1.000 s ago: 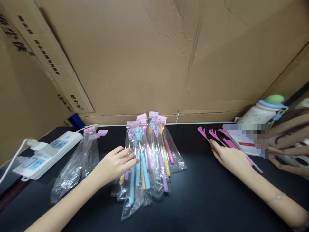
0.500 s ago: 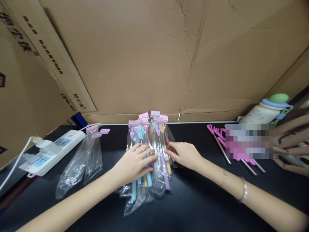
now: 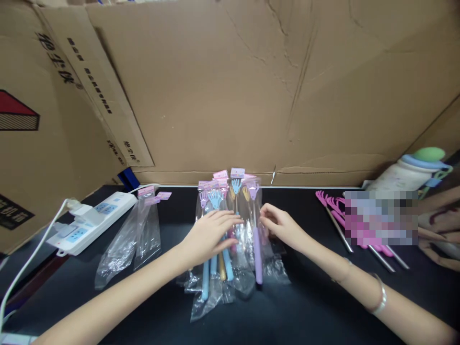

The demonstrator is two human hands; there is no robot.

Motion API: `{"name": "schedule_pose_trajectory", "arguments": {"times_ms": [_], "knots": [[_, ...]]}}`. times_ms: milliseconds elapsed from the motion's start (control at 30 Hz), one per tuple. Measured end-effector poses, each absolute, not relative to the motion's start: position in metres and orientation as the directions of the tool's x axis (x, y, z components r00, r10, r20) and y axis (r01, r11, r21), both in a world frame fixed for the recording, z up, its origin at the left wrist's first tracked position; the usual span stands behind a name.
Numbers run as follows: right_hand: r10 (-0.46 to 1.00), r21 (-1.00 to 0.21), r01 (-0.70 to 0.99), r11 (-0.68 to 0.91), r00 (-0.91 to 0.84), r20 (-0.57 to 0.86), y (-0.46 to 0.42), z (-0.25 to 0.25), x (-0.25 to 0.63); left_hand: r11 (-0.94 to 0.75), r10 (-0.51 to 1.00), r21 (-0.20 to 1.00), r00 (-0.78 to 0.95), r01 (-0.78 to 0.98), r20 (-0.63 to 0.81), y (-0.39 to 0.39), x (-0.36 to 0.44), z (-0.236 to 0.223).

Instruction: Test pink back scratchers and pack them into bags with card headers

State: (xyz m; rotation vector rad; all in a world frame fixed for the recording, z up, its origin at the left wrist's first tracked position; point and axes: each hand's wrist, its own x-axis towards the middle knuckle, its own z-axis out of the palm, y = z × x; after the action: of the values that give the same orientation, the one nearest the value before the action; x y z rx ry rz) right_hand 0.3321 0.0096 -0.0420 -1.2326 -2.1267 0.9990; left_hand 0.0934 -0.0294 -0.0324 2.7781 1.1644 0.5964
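Note:
A pile of back scratchers in clear plastic bags with pink and lilac header cards lies in front of me. Their handles are blue, yellow and purple, and the heads are hand-shaped. My left hand rests over the blue back scratchers, palm down with fingers extended, hiding their middles. On the pile's right side is a bagged purple back scratcher. My right hand has its fingers curled together at the edge of that bag beside the rod. What lies under those fingertips is partly hidden.
Flat, clear plastic bags lie left of the pile, beside a white power strip with plugs. Loose pink back scratchers lie at right, partly blurred out. Behind them are a bottle and another person's hand. A cardboard wall stands behind.
The purple back scratcher has shifted right and straightened, apart from the blue ones. My right hand has moved slightly right, while my left stays on the pile. The camera view has turned a little.

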Motion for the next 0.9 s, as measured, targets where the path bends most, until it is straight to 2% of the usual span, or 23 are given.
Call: {"name": "schedule_pose_trajectory", "arguments": {"times_ms": [100, 200, 333, 433, 600, 700, 800, 900], "knots": [[0.871, -0.835, 0.395, 0.383, -0.457, 0.183, -0.005, -0.028, 0.331, -0.593, 0.805, 0.453, 0.512, 0.665, 0.3, -0.024, 0.091, -0.024], [0.834, -0.798, 0.407, 0.445, -0.512, 0.205, -0.017, -0.019, 0.323, -0.455, 0.858, 0.721, 0.475, 0.522, 0.198, -0.017, 0.099, -0.023], [0.813, -0.837, 0.323, 0.441, -0.538, 0.221, -0.02, -0.018, 0.314, -0.26, 0.895, 0.923, 0.431, 0.284, 0.119, -0.012, 0.114, -0.024], [0.855, -0.927, 0.187, 0.326, -0.478, 0.204, -0.018, -0.021, 0.32, -0.114, 0.929, 0.989, 0.362, 0.097, 0.072, -0.009, 0.118, -0.022], [0.872, -0.991, 0.13, 0.011, -0.486, -0.054, -0.025, -0.02, 0.339, -0.003, 0.983, 0.994, 0.184, -0.109, 0.024, -0.006, 0.113, -0.023], [0.867, -0.994, 0.103, -0.025, -0.492, -0.073, -0.03, -0.022, 0.346, 0.003, 0.989, 0.989, 0.149, -0.146, 0.019, -0.006, 0.112, -0.027], [0.821, -0.997, 0.08, -0.018, -0.568, -0.06, -0.032, -0.028, 0.348, -0.019, 0.979, 0.994, 0.199, -0.111, 0.041, -0.008, 0.111, -0.029], [0.746, -0.992, 0.081, -0.102, -0.653, -0.13, -0.034, -0.033, 0.347, -0.056, 0.972, 0.995, 0.221, -0.088, 0.075, -0.01, 0.109, -0.028]]}}
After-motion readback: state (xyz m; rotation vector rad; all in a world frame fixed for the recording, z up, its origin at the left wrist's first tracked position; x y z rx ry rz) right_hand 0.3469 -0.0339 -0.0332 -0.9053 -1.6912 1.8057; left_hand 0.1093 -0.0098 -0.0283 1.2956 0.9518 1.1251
